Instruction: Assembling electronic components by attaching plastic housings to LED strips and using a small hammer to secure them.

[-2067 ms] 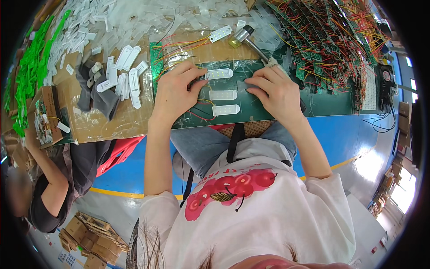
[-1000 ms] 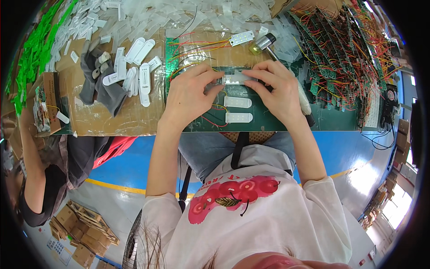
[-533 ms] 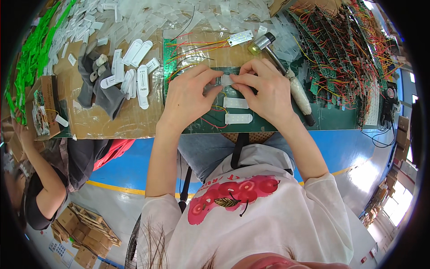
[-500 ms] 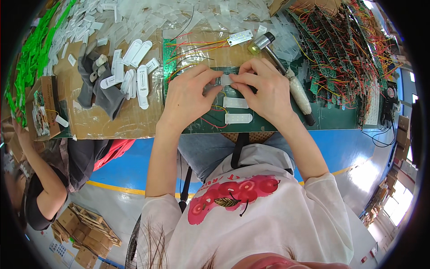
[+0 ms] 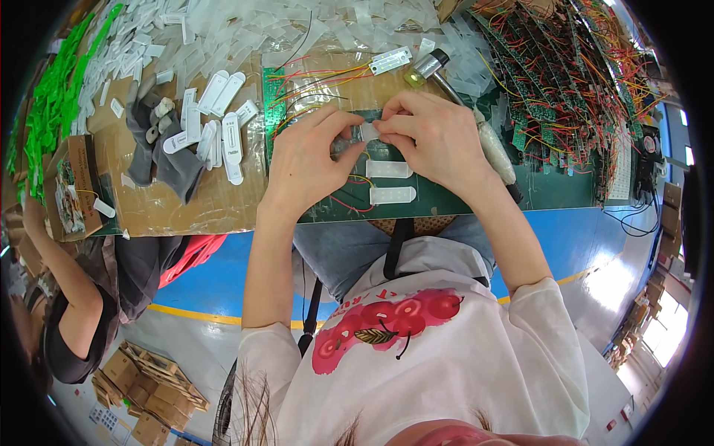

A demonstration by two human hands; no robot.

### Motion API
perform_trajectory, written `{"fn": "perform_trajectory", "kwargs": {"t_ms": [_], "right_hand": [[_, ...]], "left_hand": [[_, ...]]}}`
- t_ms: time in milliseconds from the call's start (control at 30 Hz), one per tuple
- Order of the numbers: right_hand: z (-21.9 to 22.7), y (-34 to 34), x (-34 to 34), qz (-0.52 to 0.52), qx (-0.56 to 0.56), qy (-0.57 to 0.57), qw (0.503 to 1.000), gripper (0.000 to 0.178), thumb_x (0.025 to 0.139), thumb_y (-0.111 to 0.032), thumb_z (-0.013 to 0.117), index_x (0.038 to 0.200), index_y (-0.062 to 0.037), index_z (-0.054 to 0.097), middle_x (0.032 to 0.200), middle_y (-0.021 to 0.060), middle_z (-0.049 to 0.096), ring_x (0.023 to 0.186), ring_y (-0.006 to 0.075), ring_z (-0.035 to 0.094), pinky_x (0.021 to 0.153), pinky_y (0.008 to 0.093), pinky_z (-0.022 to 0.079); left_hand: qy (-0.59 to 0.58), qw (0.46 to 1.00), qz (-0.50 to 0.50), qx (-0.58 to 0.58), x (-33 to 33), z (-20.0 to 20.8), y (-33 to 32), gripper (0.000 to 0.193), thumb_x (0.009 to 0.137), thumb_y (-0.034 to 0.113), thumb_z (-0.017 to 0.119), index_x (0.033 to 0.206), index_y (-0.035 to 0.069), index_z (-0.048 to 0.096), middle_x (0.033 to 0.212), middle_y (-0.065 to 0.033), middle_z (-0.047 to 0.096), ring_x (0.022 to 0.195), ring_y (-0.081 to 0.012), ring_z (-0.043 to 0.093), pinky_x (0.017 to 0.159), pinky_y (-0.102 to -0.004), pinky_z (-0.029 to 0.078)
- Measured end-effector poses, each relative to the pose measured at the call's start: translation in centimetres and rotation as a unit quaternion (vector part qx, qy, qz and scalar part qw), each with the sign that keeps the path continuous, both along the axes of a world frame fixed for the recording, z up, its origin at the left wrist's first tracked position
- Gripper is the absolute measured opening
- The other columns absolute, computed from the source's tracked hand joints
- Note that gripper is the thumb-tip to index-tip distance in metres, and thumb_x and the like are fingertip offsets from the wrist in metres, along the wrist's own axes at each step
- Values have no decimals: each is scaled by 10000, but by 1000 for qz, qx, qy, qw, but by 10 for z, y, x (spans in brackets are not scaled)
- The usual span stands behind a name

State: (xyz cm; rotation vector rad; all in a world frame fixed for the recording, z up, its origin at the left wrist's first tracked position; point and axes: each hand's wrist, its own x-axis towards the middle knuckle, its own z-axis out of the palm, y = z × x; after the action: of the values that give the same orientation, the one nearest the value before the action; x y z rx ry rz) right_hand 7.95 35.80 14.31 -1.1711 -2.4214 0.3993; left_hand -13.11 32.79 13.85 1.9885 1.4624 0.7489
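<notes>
Between my two hands is a small translucent plastic piece [image 5: 364,133], held just above the dark green mat. My left hand [image 5: 306,160] has its thumb and index finger closed around the piece's left side. Fingertips of my right hand [image 5: 435,141] pinch its right end. Fingers partly cover it, so its full shape is hidden. Just below lie a white translucent strip [image 5: 388,169] and a white LED module [image 5: 393,195] with rounded end, with thin red and yellow wires running left from them.
A hammer [image 5: 429,68] lies beyond my right hand. Wired circuit boards [image 5: 550,89] are heaped at right. Clear plastic strips [image 5: 327,30] cover the back. Left are white casings [image 5: 232,141], a grey glove [image 5: 178,175] and an open carton [image 5: 88,182]. A co-worker's arm [image 5: 67,260] reaches in.
The view has shifted slightly. My hands stay together at the plastic piece, with the right fingertips moved a little and more of the translucent material showing near my left fingers.
</notes>
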Motion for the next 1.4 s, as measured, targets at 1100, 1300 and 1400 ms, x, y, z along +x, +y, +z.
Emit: {"fn": "perform_trajectory", "kwargs": {"t_ms": [1100, 1300, 1400], "right_hand": [[43, -44, 58, -91, -144, 116, 979, 552, 881, 63, 559, 1383, -160, 600, 965, 137, 590, 831, 325, 633, 745, 415, 527], [46, -63, 53, -91, -158, 69, 981, 546, 885, 73, 534, 1355, -184, 640, 942, 142, 594, 763, 340, 635, 700, 425, 527], [44, -59, 53, -103, -158, 71, 980, 535, 882, 63, 547, 1338, -195, 656, 935, 132, 592, 765, 338, 640, 695, 436, 525]], "left_hand": [[40, 998, 10, 44, 7, -2, -2, 263, 750, 97, 791, 990, 72, 688, 750, -27, 593, 593, -159, 550, 568, -304, 472], [41, 998, 15, 39, 10, 7, -1, 217, 752, 138, 779, 931, 81, 670, 781, -44, 616, 696, -248, 636, 635, -378, 510], [40, 998, 7, 52, 8, 2, 1, 265, 751, 90, 792, 992, 68, 685, 765, -34, 605, 603, -170, 565, 579, -309, 483]]}}
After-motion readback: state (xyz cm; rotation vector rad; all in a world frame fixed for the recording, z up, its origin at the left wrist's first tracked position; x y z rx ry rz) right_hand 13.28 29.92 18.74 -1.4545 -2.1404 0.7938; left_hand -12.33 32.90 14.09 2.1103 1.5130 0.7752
